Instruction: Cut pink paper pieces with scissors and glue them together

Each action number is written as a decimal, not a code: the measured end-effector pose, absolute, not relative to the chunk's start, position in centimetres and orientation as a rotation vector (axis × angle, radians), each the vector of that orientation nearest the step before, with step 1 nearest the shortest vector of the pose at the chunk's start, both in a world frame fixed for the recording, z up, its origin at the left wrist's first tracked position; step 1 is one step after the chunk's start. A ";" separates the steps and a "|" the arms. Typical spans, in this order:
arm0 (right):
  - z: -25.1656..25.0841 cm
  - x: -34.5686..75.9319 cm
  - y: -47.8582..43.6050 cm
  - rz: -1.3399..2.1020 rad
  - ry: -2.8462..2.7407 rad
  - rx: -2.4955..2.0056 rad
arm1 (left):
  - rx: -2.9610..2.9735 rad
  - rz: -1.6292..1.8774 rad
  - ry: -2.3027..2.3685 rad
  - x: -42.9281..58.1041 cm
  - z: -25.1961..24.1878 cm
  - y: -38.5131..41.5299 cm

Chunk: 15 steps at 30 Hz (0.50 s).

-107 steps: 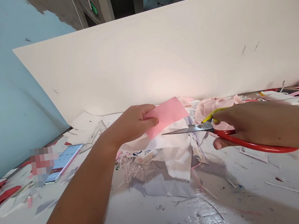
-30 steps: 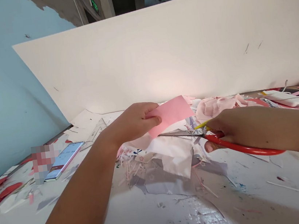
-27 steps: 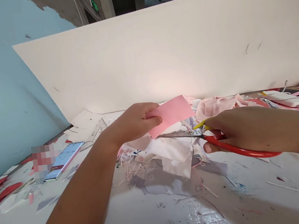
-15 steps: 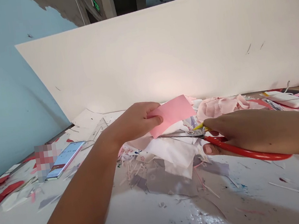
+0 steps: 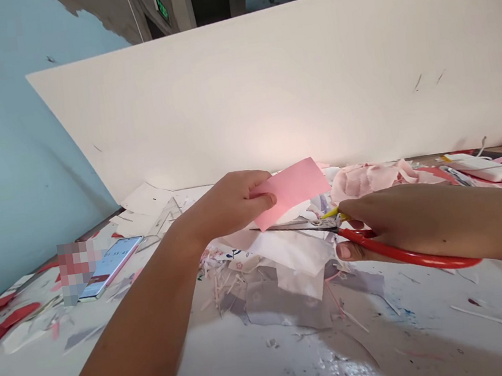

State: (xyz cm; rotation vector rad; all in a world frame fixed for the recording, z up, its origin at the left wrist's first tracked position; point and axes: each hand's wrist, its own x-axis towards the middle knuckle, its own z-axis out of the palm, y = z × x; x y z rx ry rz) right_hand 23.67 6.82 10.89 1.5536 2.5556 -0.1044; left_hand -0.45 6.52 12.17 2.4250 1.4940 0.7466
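Scissors [image 5: 300, 226] just below pink paper edge [image 5: 292, 198]

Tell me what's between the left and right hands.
Head view: a pink paper sheet held in the left hand, and the blades of the red-handled scissors in the right hand.

right hand [image 5: 404, 223] moved left, scissors blades [image 5: 297, 225] now past the pink paper's [image 5: 291, 192] lower corner; paper shifted slightly right
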 end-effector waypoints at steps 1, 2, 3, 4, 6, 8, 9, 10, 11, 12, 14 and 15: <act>10.9 23.5 6.8 -0.108 2.558 1.554 | 2.426 0.748 1.494 -0.5 12.2 6.5; 10.9 23.3 6.8 -0.111 2.558 1.555 | 2.426 0.748 1.494 -0.5 12.1 6.6; 10.9 23.2 6.8 -0.111 2.553 1.559 | 2.426 0.746 1.494 -0.5 12.1 6.6; 11.0 23.0 6.8 -0.107 2.540 1.569 | 2.425 0.744 1.492 -0.4 12.1 6.5; 11.1 22.7 6.6 -0.098 2.515 1.589 | 2.428 0.745 1.487 -0.4 12.1 6.5; 11.3 22.5 6.5 -0.091 2.504 1.598 | 2.438 0.747 1.475 -0.3 12.2 6.5; 11.4 22.5 6.4 -0.087 2.505 1.598 | 2.445 0.744 1.468 -0.3 12.2 6.4; 11.4 22.4 6.4 -0.084 2.510 1.597 | 2.451 0.740 1.462 -0.2 12.3 6.4; 11.5 22.3 6.4 -0.084 2.515 1.598 | 2.453 0.734 1.459 -0.2 12.3 6.4; 11.5 22.3 6.4 -0.092 2.515 1.606 | 2.453 0.731 1.458 -0.2 12.3 6.4; 11.5 22.3 6.5 -0.139 2.508 1.627 | 2.445 0.731 1.463 -0.2 12.2 6.4; 11.5 22.3 6.6 -0.146 2.525 1.644 | 2.440 0.733 1.466 -0.2 12.2 6.4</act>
